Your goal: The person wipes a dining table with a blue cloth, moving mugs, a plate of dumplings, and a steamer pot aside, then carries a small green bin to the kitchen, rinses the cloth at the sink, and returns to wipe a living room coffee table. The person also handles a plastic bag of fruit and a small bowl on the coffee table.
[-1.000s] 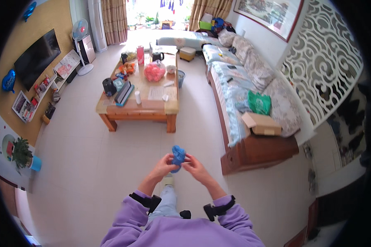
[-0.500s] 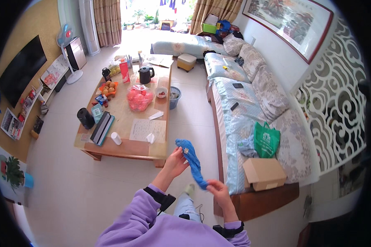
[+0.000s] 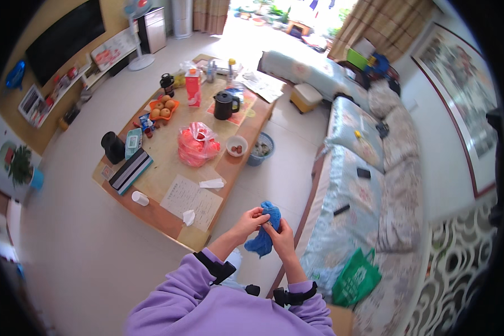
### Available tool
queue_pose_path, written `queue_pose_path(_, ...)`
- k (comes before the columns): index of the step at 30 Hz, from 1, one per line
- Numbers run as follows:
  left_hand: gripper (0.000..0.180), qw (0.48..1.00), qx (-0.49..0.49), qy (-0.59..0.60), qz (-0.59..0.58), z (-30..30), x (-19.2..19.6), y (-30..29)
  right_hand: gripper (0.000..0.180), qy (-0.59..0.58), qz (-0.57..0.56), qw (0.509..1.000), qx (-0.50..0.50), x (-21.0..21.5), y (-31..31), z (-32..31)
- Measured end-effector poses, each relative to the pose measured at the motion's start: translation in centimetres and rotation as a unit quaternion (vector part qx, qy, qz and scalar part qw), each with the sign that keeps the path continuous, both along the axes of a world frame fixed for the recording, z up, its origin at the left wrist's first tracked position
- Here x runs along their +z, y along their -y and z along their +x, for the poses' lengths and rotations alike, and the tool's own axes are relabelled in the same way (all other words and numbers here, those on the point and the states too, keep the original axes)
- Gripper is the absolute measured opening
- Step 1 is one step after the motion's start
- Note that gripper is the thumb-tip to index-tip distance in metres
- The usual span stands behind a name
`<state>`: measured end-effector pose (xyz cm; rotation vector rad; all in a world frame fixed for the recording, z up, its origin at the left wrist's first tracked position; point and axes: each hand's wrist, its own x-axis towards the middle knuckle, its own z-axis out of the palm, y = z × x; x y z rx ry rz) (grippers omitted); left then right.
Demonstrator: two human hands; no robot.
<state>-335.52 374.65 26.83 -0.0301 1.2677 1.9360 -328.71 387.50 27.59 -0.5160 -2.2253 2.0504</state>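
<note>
A soft blue cloth point(image 3: 259, 245), textured and bunched up, is held in front of me above the floor between the table and the sofa. My left hand point(image 3: 247, 223) pinches its upper part from the left. From the right, my right hand point(image 3: 281, 237) grips the same part, its thumb and fingers close to those of the left. Folded at the top, the cloth hangs down loosely between and below both hands. Fingers cover its middle, so its full shape is hidden.
The wooden table point(image 3: 157, 196) at left holds a red plastic bag point(image 3: 199, 147), a dark kettle point(image 3: 224, 106), a white bowl point(image 3: 237, 147) and a white cup point(image 3: 140, 197). A waste basket point(image 3: 259, 151) stands beside it. On the sofa point(image 3: 341, 185) lies a green bag point(image 3: 357, 278).
My hands have come together; the right hand moved up from the cloth's lower end to its upper part. The stretched cloth is now folded and bunched. My view has turned left.
</note>
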Motion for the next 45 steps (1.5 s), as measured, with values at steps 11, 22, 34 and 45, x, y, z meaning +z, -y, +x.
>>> queue_pose_path(11,0.021,0.979,0.146,0.131,0.056,-22.8,-2.3,-12.3,0.037,0.145,-0.032,0.988,0.04,-0.1,-19.6,-19.8)
queue_pose_path(22,0.025,0.972,0.211,-0.074,-0.071,-35.0,-7.4,-18.1,0.035,0.164,-0.018,0.936,0.312,-5.9,-23.1,-42.8)
queue_pose_path(34,0.023,0.787,0.574,0.012,-0.225,-24.7,-10.3,-10.5,0.037,0.274,-0.121,0.778,0.553,-7.3,-8.5,-45.1)
queue_pose_path(45,0.021,0.771,0.608,0.031,-0.186,-16.9,-10.7,-1.1,0.045,0.329,-0.019,0.704,0.63,-9.3,2.4,-39.4)
